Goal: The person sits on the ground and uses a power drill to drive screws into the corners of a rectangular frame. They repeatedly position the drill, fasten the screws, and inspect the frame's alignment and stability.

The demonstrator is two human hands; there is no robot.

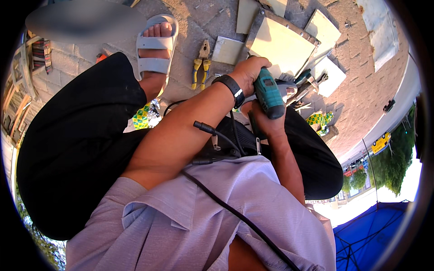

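A teal and black power drill is held between my knees, its front end pointing away from me. My right hand is closed around its handle below the body. My left hand, with a black watch on the wrist, is closed at the drill's front end; its fingertips and whatever they cover there are partly hidden. Just beyond the drill lies a cream panel with a dark riveted edge. Left of the panel, combination pliers with yellow and blue handles lie on the paving.
Several loose cream boards lie around the panel. Metal tools lie right of the drill. Black cables with plugs cross my lap. My sandalled foot is at far left. A blue canopy stands at lower right.
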